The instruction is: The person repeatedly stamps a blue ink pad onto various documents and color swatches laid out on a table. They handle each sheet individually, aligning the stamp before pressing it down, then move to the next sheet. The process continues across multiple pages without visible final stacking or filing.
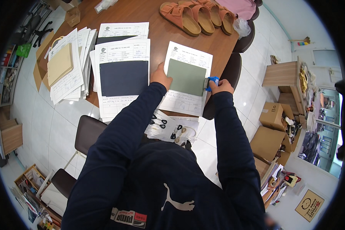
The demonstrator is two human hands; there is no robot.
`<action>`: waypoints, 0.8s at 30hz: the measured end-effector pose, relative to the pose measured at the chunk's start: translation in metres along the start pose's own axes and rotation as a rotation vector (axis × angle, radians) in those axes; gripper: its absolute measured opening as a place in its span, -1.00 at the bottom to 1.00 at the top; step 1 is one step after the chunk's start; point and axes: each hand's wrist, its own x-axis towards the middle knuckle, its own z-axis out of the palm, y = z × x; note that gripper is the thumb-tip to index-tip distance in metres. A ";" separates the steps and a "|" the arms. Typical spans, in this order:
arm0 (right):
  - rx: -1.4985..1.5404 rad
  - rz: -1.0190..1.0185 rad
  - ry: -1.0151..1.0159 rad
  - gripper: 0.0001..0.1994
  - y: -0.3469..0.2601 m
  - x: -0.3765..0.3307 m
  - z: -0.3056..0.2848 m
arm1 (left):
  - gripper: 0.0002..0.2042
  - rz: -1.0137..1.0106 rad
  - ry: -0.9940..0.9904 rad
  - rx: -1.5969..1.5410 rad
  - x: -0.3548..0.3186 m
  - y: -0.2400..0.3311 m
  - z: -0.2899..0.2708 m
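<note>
A white printed form (184, 104) with a sage-green swatch (186, 76) on it lies tilted near the table's front edge. My left hand (161, 78) is closed on the form's left edge, thumb beside the swatch; some fingers are hidden. At the opposite edge, my right hand (222, 86) grips a small blue stapler (212, 82), its grey end over the right edge of the swatch and form. Left of my left hand, another form (120, 105) carries a dark navy swatch (124, 78).
A fanned stack of forms (80, 42) with beige swatches (60, 64) occupies the table's left side. Several orange-brown sandals (186, 21) stand at the back. Below the table edge is a white sheet with dark loops (168, 128). Dark chairs (89, 134) flank the table (142, 11).
</note>
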 end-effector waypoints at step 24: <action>-0.258 0.083 0.006 -0.55 -0.022 -0.001 0.035 | -0.36 -0.039 -0.018 0.031 0.000 0.003 0.004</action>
